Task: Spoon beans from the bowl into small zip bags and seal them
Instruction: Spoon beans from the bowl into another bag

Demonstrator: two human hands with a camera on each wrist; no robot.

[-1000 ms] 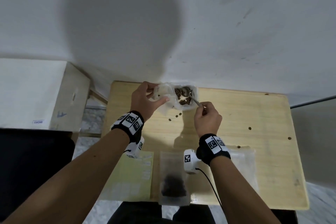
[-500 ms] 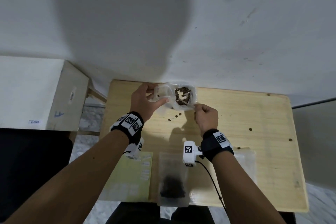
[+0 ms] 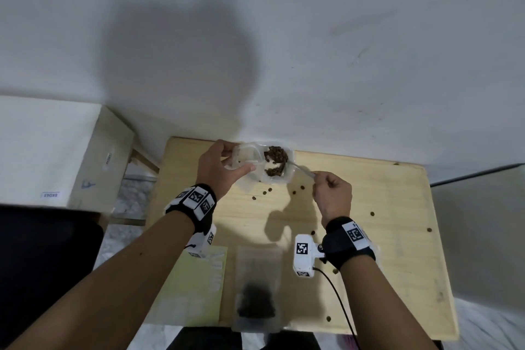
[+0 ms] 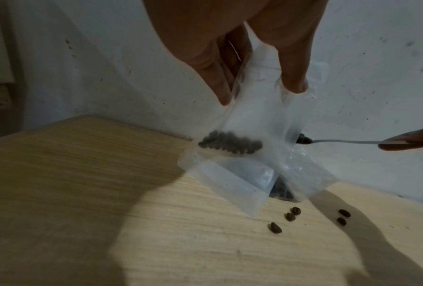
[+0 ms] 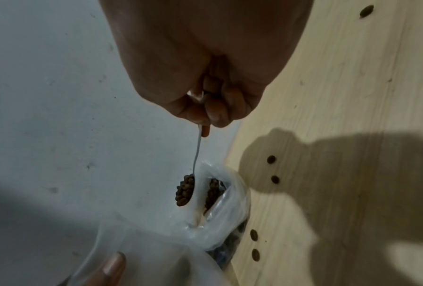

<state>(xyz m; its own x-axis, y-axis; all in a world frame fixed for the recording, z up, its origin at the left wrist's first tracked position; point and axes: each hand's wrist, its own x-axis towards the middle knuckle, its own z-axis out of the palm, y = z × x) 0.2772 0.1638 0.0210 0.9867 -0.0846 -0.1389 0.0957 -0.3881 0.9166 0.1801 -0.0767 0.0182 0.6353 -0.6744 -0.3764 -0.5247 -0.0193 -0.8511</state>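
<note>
White wall behind, pale wooden table [image 3: 369, 236] pushed against it. We hold a small clear zip bag [image 4: 252, 123] up near the far edge of the table with our left hand [image 3: 218, 170]: thumb and fingers [image 4: 215, 77] pinch its mouth, bag hanging down with a thin row of coffee beans [image 4: 230, 145] inside. Our right hand [image 3: 332, 196] is curled tight round the handle of a metal spoon [image 5: 197, 152], whose tip sits in the bean bowl [image 3: 277, 160], a clear plastic-lined bowl at the far edge just beside the held bag. From the right wrist, spoon bowl looks loaded with beans; whether it is touching the pile, we cannot tell.

Loose beans [image 3: 265, 193] are scattered on the table in front of the bowl and toward the right edge. A filled zip bag [image 3: 257, 290] lies flat at the near edge, a yellow-green sheet [image 3: 196, 290] to its left, more clear bags [image 3: 377, 253] under our right wrist. Beige box [image 3: 65, 150] stands off the table's left edge.

Versus a second ago: right hand has drawn back to the right and nearer us, away from the bowl rim, so more spoon handle shows; left hand's pinch on the bag unchanged.
</note>
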